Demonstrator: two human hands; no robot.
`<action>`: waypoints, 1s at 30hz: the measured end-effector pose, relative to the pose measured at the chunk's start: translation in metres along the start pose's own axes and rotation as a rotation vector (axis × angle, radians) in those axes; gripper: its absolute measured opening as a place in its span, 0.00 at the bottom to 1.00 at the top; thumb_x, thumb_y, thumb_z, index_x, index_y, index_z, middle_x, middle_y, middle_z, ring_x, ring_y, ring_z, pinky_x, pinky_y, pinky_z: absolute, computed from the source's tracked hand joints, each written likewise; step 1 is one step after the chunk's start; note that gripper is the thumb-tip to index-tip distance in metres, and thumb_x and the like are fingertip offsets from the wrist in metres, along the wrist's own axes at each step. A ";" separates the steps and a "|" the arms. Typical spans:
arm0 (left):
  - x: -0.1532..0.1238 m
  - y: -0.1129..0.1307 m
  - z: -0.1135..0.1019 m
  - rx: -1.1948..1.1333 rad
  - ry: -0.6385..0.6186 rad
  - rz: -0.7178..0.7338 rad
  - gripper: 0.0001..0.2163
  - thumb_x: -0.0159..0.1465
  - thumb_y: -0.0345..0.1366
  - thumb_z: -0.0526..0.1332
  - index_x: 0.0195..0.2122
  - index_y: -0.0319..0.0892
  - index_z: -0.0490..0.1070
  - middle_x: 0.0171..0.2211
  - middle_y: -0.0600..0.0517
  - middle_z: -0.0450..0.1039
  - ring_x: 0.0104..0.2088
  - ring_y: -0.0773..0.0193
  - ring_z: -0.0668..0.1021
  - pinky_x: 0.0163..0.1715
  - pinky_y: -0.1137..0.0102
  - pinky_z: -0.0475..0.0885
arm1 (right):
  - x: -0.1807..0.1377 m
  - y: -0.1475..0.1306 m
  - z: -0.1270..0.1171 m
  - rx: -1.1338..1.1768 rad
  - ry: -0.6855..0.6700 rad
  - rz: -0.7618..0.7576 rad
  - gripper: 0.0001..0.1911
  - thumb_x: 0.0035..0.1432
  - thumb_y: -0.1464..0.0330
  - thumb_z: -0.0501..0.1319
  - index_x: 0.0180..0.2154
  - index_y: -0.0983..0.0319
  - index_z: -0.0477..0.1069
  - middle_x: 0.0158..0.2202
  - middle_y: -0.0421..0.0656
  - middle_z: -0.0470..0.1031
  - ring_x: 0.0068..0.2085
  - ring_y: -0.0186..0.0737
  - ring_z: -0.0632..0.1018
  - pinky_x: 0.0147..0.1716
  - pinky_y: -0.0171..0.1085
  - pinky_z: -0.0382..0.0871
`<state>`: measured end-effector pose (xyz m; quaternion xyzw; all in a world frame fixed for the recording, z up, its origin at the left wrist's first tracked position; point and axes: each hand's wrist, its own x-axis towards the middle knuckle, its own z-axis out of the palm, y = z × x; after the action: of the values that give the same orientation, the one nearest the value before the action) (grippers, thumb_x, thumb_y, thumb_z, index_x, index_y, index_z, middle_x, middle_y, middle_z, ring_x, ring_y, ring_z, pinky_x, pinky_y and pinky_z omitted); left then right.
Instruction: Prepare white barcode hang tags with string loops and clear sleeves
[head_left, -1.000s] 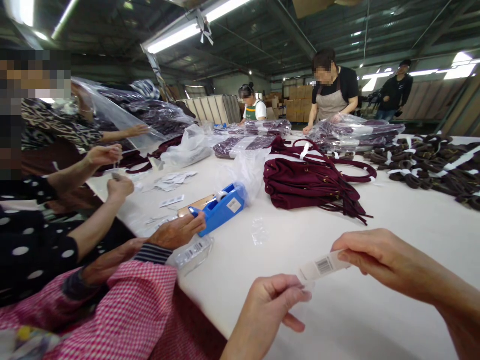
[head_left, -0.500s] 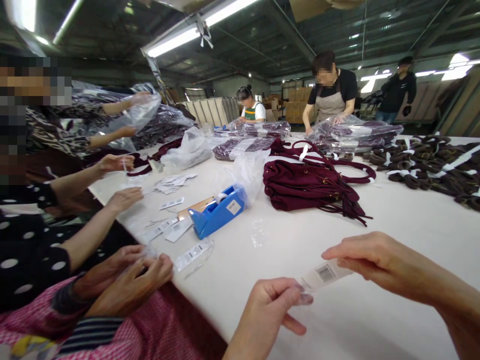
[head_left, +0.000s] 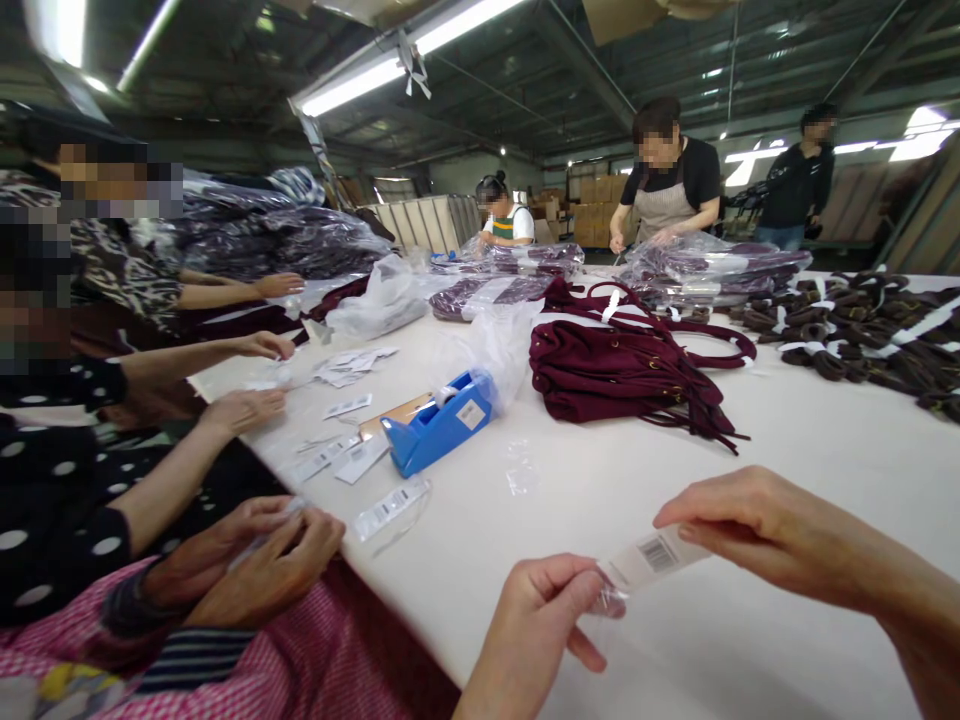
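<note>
A white barcode tag (head_left: 651, 556) is stretched between my two hands above the white table (head_left: 600, 470). My left hand (head_left: 541, 625) pinches clear plastic (head_left: 609, 592) at the tag's left end; it looks like a small clear sleeve. At the other end, my right hand (head_left: 757, 530) grips the tag between thumb and fingers. Small clear plastic pieces (head_left: 520, 468) lie on the table beyond my left hand. A blue tape dispenser (head_left: 439, 425) stands farther off to the left. Behind my hands lies a maroon bag (head_left: 622, 375) with long handles.
Several tags (head_left: 356, 365) and a tag with a string (head_left: 390, 508) lie left. Co-workers' hands (head_left: 277, 555) work along the left edge. Plastic-wrapped bags (head_left: 712, 270) are stacked at the back, with dark bundled straps (head_left: 847, 330) at right. A crumpled plastic bag (head_left: 495, 345) touches the dispenser.
My hands keep their hold on the tag and plastic, with barely any movement. At the left, a co-worker's arms have lowered from a lifted plastic bag.
</note>
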<state>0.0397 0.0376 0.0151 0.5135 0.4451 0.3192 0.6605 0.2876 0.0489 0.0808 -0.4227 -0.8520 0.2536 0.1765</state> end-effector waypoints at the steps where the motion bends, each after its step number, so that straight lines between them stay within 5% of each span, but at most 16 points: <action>1: 0.000 0.000 0.000 0.011 0.003 0.005 0.13 0.61 0.39 0.60 0.35 0.35 0.80 0.30 0.44 0.78 0.32 0.62 0.77 0.18 0.78 0.72 | 0.000 0.000 0.000 0.004 -0.005 -0.001 0.13 0.67 0.64 0.52 0.42 0.57 0.75 0.36 0.39 0.79 0.35 0.34 0.77 0.35 0.31 0.65; 7: 0.001 0.001 0.001 0.049 0.028 0.021 0.13 0.61 0.39 0.60 0.35 0.36 0.81 0.29 0.46 0.77 0.23 0.70 0.73 0.12 0.82 0.63 | 0.000 -0.001 -0.001 0.038 -0.033 0.008 0.11 0.66 0.66 0.53 0.41 0.56 0.75 0.35 0.36 0.79 0.35 0.32 0.76 0.35 0.29 0.64; 12: 0.002 -0.001 0.002 -0.018 0.030 -0.003 0.14 0.60 0.40 0.60 0.35 0.34 0.80 0.28 0.45 0.77 0.30 0.62 0.77 0.15 0.80 0.68 | 0.002 0.001 0.001 0.040 -0.035 0.019 0.11 0.66 0.67 0.53 0.41 0.57 0.75 0.35 0.37 0.79 0.34 0.32 0.76 0.35 0.29 0.64; 30: 0.007 -0.007 0.006 -0.044 0.183 0.025 0.07 0.55 0.36 0.62 0.28 0.36 0.74 0.23 0.48 0.77 0.25 0.65 0.75 0.17 0.77 0.68 | 0.005 0.002 0.004 0.055 -0.081 0.048 0.09 0.63 0.71 0.55 0.36 0.57 0.74 0.30 0.34 0.76 0.31 0.30 0.74 0.31 0.29 0.61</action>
<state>0.0475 0.0390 0.0067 0.4734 0.4898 0.3827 0.6241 0.2837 0.0531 0.0765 -0.4273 -0.8407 0.2981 0.1476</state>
